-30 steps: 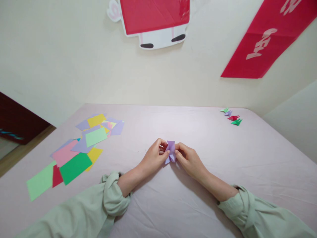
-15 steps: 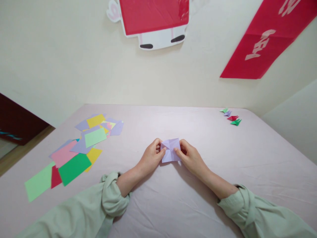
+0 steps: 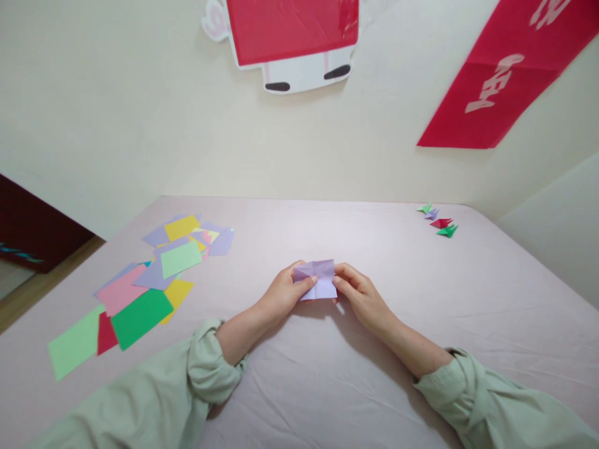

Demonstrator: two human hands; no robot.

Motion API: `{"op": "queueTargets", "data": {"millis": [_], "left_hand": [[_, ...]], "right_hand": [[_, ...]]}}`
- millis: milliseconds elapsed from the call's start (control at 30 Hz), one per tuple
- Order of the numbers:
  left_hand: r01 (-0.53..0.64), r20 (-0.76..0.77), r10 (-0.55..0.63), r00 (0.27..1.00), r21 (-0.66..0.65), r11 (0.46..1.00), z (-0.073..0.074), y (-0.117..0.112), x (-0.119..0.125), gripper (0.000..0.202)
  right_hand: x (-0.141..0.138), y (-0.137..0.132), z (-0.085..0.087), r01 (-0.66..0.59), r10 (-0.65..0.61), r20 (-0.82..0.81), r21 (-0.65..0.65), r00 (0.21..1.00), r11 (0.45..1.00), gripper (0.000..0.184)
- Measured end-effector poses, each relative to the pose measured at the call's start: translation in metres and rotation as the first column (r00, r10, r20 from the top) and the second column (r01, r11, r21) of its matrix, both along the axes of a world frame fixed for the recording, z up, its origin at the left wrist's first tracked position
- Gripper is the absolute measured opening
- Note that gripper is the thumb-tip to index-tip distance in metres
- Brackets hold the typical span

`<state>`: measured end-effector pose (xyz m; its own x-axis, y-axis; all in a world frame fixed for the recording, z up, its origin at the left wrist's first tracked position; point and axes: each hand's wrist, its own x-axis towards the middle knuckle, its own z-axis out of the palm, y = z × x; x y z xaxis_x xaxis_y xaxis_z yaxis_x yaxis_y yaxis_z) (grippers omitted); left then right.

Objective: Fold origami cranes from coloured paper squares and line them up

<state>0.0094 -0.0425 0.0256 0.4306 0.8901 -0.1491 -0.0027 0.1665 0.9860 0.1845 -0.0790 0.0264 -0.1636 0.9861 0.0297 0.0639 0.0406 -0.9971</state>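
A small lilac paper square [image 3: 317, 279] with fold creases is held just above the pale pink cloth [image 3: 327, 386], near the middle. My left hand [image 3: 281, 295] pinches its left edge, thumb on top. My right hand [image 3: 359, 295] pinches its right edge with curled fingers. The paper is partly unfolded and roughly flat between the two hands. Both sleeves are pale green and rolled at the wrist.
A loose spread of coloured paper sheets [image 3: 140, 293] lies at the left. Several small folded paper figures [image 3: 440, 221] sit at the far right corner. Red paper decorations [image 3: 496, 75] hang on the wall behind.
The lilac paper was a narrow folded piece; my hands have pulled it open into a wider, flatter square and moved slightly apart.
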Motion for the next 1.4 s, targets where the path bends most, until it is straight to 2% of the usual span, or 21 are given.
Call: {"op": "queueTargets", "data": {"millis": [100,200,333,533,633,733,900,1067,1233,1400], "left_hand": [[-0.011,0.040,0.016,0.999,-0.110,0.994,0.000,0.003,0.000,0.032],[-0.014,0.035,0.021,0.999,-0.178,0.984,0.002,0.005,-0.001,0.031],[0.033,0.031,-0.027,0.999,-0.224,0.974,0.004,0.003,-0.002,0.029],[0.099,-0.029,-0.113,0.993,-0.288,0.953,0.010,0.001,-0.003,0.033],[0.118,-0.046,-0.139,0.989,-0.308,0.944,0.012,0.002,-0.004,0.033],[0.153,-0.028,-0.170,0.985,-0.304,0.940,0.011,0.003,-0.005,0.035],[0.217,-0.006,-0.227,0.974,-0.266,0.939,0.011,0.003,-0.005,0.036],[0.159,-0.011,-0.164,0.986,-0.187,0.969,0.010,0.003,-0.005,0.038],[0.172,0.002,-0.174,0.985,-0.175,0.970,0.006,0.002,-0.003,0.029],[0.146,-0.020,-0.151,0.988,-0.156,0.977,0.010,-0.002,0.002,0.024]], "right_hand": [[0.000,0.000,0.000,0.005,-0.003,-0.058,0.027,0.998,1.000,0.013],[-0.001,-0.001,-0.004,0.001,0.003,-0.045,0.089,0.999,0.996,0.010],[-0.002,-0.003,-0.006,-0.034,0.023,0.082,0.142,0.996,0.989,0.014],[0.000,-0.006,-0.004,-0.040,-0.029,0.261,0.253,0.965,0.967,0.015],[0.002,-0.008,-0.004,-0.018,-0.082,0.293,0.323,0.952,0.946,0.028],[0.004,-0.010,-0.002,-0.033,-0.111,0.333,0.398,0.936,0.917,0.043],[0.004,-0.007,0.003,-0.113,-0.066,0.384,0.424,0.921,0.899,0.014],[0.005,-0.005,0.004,-0.096,-0.088,0.395,0.422,0.914,0.901,0.012],[0.003,-0.006,0.000,-0.078,-0.085,0.352,0.425,0.932,0.902,0.013],[0.003,-0.007,0.000,-0.066,-0.097,0.363,0.410,0.927,0.910,0.012]]}}
